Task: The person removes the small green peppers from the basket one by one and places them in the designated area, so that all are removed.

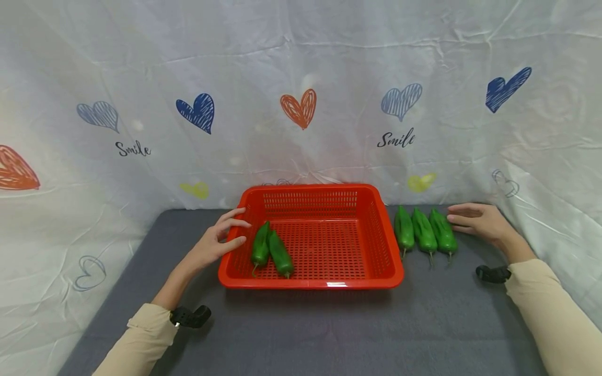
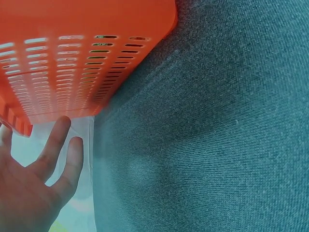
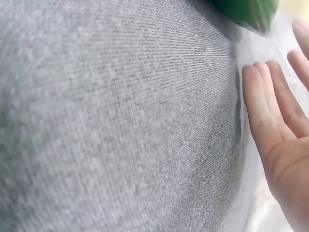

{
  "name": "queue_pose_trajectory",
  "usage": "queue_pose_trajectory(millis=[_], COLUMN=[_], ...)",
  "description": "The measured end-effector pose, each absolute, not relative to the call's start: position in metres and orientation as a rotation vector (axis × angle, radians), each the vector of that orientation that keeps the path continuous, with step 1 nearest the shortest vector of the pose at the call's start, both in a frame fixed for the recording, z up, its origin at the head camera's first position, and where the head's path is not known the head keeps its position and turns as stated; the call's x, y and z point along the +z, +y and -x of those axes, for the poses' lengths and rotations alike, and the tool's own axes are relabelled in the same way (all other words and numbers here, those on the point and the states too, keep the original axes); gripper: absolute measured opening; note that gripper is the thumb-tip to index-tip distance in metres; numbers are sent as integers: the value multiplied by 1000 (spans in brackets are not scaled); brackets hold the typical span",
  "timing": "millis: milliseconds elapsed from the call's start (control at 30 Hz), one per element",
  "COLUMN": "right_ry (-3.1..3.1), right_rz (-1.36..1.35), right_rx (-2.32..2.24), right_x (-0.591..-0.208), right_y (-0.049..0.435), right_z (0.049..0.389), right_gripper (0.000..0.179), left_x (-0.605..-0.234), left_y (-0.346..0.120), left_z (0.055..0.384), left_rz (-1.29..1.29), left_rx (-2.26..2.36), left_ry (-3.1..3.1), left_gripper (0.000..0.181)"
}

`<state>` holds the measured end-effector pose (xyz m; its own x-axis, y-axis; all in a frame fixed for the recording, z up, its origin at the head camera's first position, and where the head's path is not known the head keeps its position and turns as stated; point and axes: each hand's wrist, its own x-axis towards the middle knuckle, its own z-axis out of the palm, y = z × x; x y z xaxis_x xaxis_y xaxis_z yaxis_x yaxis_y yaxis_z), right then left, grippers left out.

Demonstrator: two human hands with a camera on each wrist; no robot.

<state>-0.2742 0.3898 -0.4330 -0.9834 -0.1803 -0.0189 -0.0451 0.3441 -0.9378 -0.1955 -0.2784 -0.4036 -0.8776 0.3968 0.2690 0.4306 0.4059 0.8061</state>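
A red plastic basket (image 1: 310,283) with slotted walls stands on the dark grey cloth. Two green peppers, one upright along the left wall (image 1: 261,246) and one slanting beside it (image 1: 280,254), lie in its left part. My left hand (image 1: 217,241) is at the basket's left rim with fingers spread and nothing gripped; the left wrist view shows the fingers (image 2: 54,145) beside the outer wall. To the right of the basket three more green peppers (image 1: 425,231) lie in a row. My right hand (image 1: 484,223) is at the rightmost pepper (image 1: 443,233), its fingers extended toward it.
Grey cloth (image 1: 310,334) covers the table in front of the basket. Behind stands a white sheet (image 1: 338,62) printed with hearts and lettering, close to the basket's back rim. Black bands with camera mounts sit on the left wrist (image 1: 190,316) and right wrist (image 1: 493,273).
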Motion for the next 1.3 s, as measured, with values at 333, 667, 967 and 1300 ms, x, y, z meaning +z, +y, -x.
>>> queue_pose_trajectory(millis=[333, 667, 967, 1300], right_ry=[2229, 2250, 2263, 2219], right_rz=[258, 313, 318, 369], right_rx=[-2155, -2200, -2163, -2182], right_x=[-429, -411, -391, -377], right_y=[392, 369, 344, 316], right_z=[267, 268, 269, 266], right_gripper=[25, 26, 35, 34], left_x=[-404, -405, -405, -405], left_y=[-279, -280, -279, -280], left_z=[196, 197, 198, 198], left_rz=[762, 765, 765, 767], left_rx=[-1514, -1520, -1516, -1505], left_ry=[-2601, -2601, -2602, -2606], left_gripper=[30, 29, 29, 29])
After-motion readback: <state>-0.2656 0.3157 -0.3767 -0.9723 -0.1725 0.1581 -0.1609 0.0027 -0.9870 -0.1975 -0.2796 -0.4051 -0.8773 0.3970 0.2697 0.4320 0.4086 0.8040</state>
